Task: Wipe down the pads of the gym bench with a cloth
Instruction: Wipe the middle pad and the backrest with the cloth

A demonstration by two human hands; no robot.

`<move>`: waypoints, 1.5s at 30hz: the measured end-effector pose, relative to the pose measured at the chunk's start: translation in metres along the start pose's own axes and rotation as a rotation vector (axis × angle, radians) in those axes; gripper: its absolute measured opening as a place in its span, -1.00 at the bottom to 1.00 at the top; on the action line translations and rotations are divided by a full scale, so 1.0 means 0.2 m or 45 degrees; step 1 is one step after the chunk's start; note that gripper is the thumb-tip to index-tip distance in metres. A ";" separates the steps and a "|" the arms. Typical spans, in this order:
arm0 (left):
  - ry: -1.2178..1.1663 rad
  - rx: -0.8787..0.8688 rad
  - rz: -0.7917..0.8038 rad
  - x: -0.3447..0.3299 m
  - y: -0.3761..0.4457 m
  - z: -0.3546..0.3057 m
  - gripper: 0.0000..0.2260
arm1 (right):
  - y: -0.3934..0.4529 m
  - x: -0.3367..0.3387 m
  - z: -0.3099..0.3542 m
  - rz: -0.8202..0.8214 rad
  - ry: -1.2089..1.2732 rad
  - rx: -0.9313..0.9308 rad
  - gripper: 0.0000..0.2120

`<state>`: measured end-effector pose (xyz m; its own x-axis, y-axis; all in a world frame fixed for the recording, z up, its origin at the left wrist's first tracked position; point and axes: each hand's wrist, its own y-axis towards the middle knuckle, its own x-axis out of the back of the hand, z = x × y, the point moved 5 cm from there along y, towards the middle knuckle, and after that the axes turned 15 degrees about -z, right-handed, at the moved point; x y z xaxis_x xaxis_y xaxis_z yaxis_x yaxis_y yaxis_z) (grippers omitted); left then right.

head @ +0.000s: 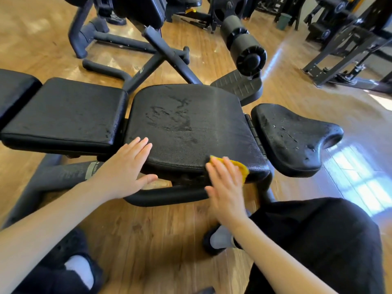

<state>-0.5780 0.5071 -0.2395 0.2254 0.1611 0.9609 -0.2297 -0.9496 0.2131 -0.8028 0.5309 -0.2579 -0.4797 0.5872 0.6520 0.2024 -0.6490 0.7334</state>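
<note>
A black gym bench lies across the view with three pads. The middle pad (pixel 186 122) shows wet streaks and a damp sheen. The left pad (pixel 65 111) looks dull, and the small saddle-shaped right pad (pixel 290 136) carries water drops. My left hand (pixel 125 170) rests with straight fingers on the near left corner of the middle pad, thumb under its edge. My right hand (pixel 224 185) presses a yellow cloth (pixel 239 166) flat against the near front edge of the middle pad; the hand hides most of the cloth.
The bench frame tube (pixel 167 195) runs just below my hands. A foam roller pad (pixel 244 43) and a footplate (pixel 239 85) stick out behind the bench. Other black machines (pixel 347 39) stand on the wooden floor beyond. My legs and shoes are at the bottom.
</note>
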 end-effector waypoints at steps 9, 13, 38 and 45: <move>-0.041 -0.020 -0.002 0.00 0.00 0.02 -0.29 | 0.03 -0.10 0.00 0.030 -0.150 0.745 -0.48; -0.051 -0.025 0.000 0.00 -0.01 0.02 -0.31 | 0.02 -0.01 -0.14 -0.038 -0.211 0.759 -0.49; -0.035 -0.030 -0.041 0.00 -0.01 0.01 -0.31 | 0.08 -0.03 -0.06 0.031 -0.265 0.747 -0.53; -0.036 -0.064 -0.057 -0.01 -0.01 0.03 -0.30 | 0.07 0.00 -0.14 0.053 -0.159 0.477 -0.53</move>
<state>-0.5731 0.5070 -0.2425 0.2631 0.1950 0.9449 -0.2662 -0.9267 0.2653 -0.8232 0.5079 -0.2532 -0.3620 0.6332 0.6841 0.5282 -0.4653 0.7102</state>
